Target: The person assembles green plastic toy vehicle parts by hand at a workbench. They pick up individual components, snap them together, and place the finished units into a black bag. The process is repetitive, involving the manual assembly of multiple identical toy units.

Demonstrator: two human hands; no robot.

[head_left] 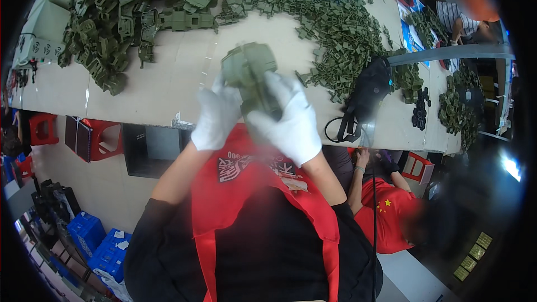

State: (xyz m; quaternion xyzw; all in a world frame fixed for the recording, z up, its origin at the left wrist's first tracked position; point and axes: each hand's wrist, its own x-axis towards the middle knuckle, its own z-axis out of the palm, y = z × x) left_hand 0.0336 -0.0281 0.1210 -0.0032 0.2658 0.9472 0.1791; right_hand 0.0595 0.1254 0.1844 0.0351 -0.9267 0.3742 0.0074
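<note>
An olive-green plastic toy vehicle body (250,67) is held up over the near edge of the table, slightly blurred. My left hand (217,116), in a white glove, grips its left side with the fingers closed. On the other side my right hand (290,118), also gloved in white, has its fingers and thumb wrapped round the body. The part's underside and lower end are partly hidden by the gloves. Beyond it to the left lies a big heap of similar green vehicle bodies (187,20). Many small green plastic pieces (344,39) are spread at the far right.
A black strapped pouch-like thing (369,86) and a grey metal bar (447,54) stand right of my hands. Small black round parts (420,111) lie beyond. A co-worker in red (386,212) sits at right. Red stools (106,138) and blue crates (109,254) are at left.
</note>
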